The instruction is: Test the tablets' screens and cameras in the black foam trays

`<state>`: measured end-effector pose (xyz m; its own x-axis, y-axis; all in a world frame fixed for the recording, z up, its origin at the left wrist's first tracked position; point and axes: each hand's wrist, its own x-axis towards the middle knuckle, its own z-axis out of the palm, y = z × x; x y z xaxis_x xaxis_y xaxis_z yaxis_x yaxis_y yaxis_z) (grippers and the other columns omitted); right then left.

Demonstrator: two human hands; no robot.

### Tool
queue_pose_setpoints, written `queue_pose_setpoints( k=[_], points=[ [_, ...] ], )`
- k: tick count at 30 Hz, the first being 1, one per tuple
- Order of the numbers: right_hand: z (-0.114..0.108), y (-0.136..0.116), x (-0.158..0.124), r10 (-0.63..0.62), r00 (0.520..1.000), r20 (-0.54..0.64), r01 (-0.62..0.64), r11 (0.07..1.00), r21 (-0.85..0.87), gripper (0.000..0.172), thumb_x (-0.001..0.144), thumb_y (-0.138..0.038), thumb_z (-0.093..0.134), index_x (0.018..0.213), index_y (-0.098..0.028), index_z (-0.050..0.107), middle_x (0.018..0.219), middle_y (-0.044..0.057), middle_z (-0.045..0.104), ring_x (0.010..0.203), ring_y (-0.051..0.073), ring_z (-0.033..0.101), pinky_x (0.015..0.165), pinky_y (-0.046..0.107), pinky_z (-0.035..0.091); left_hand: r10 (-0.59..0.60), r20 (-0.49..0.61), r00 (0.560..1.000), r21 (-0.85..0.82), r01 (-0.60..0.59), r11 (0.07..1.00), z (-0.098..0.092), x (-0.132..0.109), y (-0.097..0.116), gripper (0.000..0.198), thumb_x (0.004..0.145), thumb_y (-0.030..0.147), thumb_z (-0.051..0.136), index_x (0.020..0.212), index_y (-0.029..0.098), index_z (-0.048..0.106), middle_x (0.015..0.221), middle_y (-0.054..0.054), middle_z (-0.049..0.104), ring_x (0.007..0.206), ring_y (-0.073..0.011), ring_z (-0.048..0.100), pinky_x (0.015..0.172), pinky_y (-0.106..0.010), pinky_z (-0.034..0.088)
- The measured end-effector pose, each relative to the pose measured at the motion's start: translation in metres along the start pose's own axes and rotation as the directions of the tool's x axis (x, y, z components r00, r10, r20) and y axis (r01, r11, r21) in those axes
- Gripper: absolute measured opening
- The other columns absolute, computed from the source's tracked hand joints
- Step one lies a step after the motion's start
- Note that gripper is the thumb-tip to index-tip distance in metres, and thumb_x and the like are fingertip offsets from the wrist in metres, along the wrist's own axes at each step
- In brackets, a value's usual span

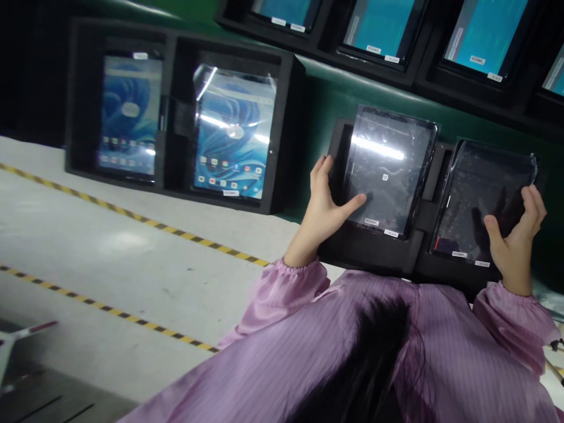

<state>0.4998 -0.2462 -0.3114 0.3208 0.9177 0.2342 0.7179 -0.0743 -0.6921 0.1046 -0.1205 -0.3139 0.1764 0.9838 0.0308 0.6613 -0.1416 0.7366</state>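
A black foam tray (pixel 420 214) in front of me holds two dark tablets under glossy film. My left hand (pixel 324 208) grips the tray's left end, fingers along its side and thumb laid on the left tablet (pixel 390 167), whose screen shows a small icon. My right hand (pixel 515 235) is closed on the right edge of the right tablet (pixel 480 194), fingers curled round the rim and thumb on the glass. Purple sleeves cover both arms.
A second black foam tray (pixel 176 114) to the left holds two lit tablets with blue home screens. Above, a row of tablets with teal screens (pixel 381 26) stands in black holders on a green surface. The grey bench (pixel 132 247) has yellow-black striped tape.
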Motion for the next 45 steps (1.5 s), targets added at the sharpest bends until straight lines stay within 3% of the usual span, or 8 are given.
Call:
queue_pose_setpoints(
  k=[7,11,20,30,33,37,41,45],
  points=[
    [0.001,-0.001,0.000,-0.004,1.000,-0.022,0.004,1.000,0.010,0.080,0.098,-0.053,0.069,0.164,-0.024,0.035,0.169,0.020,0.035,0.162,0.035,0.029,0.130,0.070,0.027,0.051,-0.017,0.999,-0.039,-0.051,0.998,0.010,0.038,-0.006,0.105,0.079,0.079,0.083,0.163,0.032,0.043,0.177,-0.013,0.023,0.167,-0.0435,0.015,0.137,-0.064,0.014],
    [0.001,-0.003,0.001,-0.010,1.000,-0.016,0.010,1.000,-0.009,0.085,0.097,-0.050,0.073,0.166,-0.023,0.032,0.169,0.020,0.034,0.162,0.035,0.029,0.130,0.069,0.026,0.054,-0.018,0.998,-0.035,-0.055,0.998,0.013,0.045,-0.011,0.102,0.077,0.079,0.085,0.161,0.035,0.048,0.179,-0.010,0.021,0.167,-0.0444,0.012,0.137,-0.066,0.013],
    [0.002,-0.004,0.005,0.048,0.998,-0.043,-0.049,0.999,-0.009,0.086,0.092,-0.053,0.074,0.163,-0.024,0.036,0.167,0.019,0.037,0.160,0.038,0.031,0.128,0.072,0.027,0.066,0.012,0.998,-0.013,-0.066,0.998,0.013,0.037,-0.004,0.108,0.072,0.075,0.092,0.162,0.036,0.046,0.180,-0.010,0.016,0.167,-0.0476,0.007,0.136,-0.069,0.007],
    [-0.005,0.003,0.003,0.018,1.000,-0.002,-0.018,0.998,0.055,0.088,0.093,-0.053,0.077,0.165,-0.024,0.034,0.165,0.018,0.037,0.159,0.037,0.033,0.131,0.067,0.028,0.101,0.110,0.989,0.025,-0.104,0.994,0.002,0.028,-0.005,0.121,0.069,0.081,0.090,0.168,0.036,0.037,0.182,-0.012,0.009,0.167,-0.0492,0.002,0.135,-0.071,0.006],
    [-0.006,0.003,0.004,0.039,0.999,0.022,-0.040,0.997,0.067,0.094,0.090,-0.054,0.080,0.166,-0.026,0.032,0.167,0.017,0.034,0.159,0.037,0.033,0.131,0.066,0.029,0.111,0.164,0.980,0.067,-0.123,0.990,-0.005,0.017,-0.007,0.123,0.069,0.083,0.088,0.170,0.036,0.033,0.183,-0.013,0.006,0.167,-0.0502,-0.001,0.133,-0.073,0.007],
    [0.000,-0.006,0.006,0.078,0.997,0.007,-0.077,0.995,-0.056,0.111,0.081,-0.063,0.086,0.167,-0.024,0.029,0.168,0.020,0.032,0.159,0.042,0.028,0.131,0.069,0.023,0.089,0.185,0.979,0.084,-0.106,0.991,-0.008,0.004,-0.005,0.126,0.069,0.083,0.088,0.171,0.036,0.031,0.183,-0.014,0.004,0.167,-0.0504,-0.005,0.133,-0.074,0.004],
    [0.005,-0.007,0.008,0.104,0.995,-0.006,-0.104,0.992,-0.066,0.110,0.082,-0.067,0.083,0.167,-0.024,0.027,0.168,0.020,0.032,0.157,0.043,0.030,0.129,0.071,0.021,0.094,0.149,0.984,0.095,-0.109,0.989,-0.002,0.002,-0.005,0.114,0.079,0.083,0.080,0.170,0.034,0.031,0.182,-0.015,0.007,0.168,-0.0473,-0.003,0.134,-0.070,0.002],
    [0.006,-0.005,0.007,0.127,0.992,-0.030,-0.127,0.992,-0.026,0.105,0.086,-0.064,0.079,0.167,-0.025,0.025,0.167,0.019,0.031,0.155,0.040,0.034,0.129,0.068,0.025,0.080,0.106,0.991,0.182,-0.099,0.978,0.002,0.007,-0.002,0.091,0.094,0.075,0.068,0.167,0.030,0.038,0.181,-0.017,0.013,0.168,-0.0440,0.007,0.135,-0.068,0.009]
  ],
)
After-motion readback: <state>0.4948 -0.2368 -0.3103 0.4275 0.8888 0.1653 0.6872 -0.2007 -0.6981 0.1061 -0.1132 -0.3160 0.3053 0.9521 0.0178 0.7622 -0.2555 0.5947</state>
